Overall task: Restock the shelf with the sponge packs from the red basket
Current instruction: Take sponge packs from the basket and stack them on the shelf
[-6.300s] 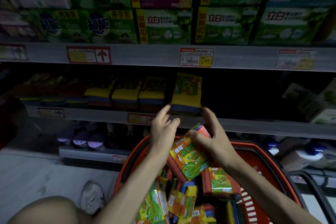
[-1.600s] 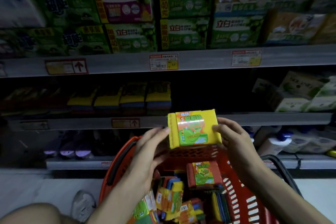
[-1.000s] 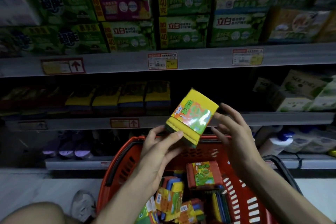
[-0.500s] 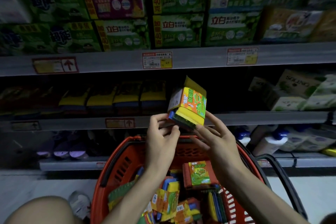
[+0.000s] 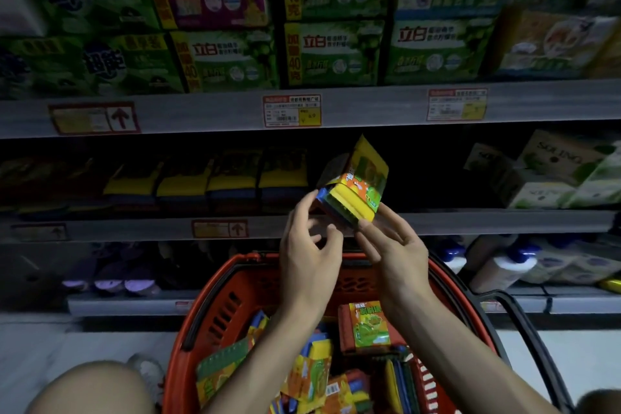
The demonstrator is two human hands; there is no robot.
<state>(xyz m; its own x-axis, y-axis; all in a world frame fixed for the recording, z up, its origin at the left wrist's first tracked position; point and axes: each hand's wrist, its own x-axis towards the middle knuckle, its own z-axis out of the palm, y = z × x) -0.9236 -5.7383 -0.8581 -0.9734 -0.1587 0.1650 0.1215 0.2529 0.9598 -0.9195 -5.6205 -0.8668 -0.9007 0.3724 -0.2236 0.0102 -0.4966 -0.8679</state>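
A yellow sponge pack (image 5: pixel 356 186) with an orange-green label is tilted at the front lip of the middle shelf (image 5: pixel 470 223), just right of a row of shelved sponge packs (image 5: pixel 208 183). My left hand (image 5: pixel 311 245) pinches its lower left corner with curled fingers. My right hand (image 5: pixel 391 245) supports its lower right edge with fingertips. Below my forearms the red basket (image 5: pixel 215 309) holds several loose sponge packs (image 5: pixel 368 328).
Green and purple detergent boxes (image 5: pixel 336 13) fill the top shelf. White boxes (image 5: pixel 551 175) stand at the right of the middle shelf. Bottles (image 5: pixel 500 270) and purple items (image 5: pixel 109 282) sit on the bottom shelf. My knee (image 5: pixel 90 390) is at lower left.
Both hands lifted the yellow pack from over the basket, turned it on edge and carried it up and forward to the middle shelf's front, beside the shelved row.
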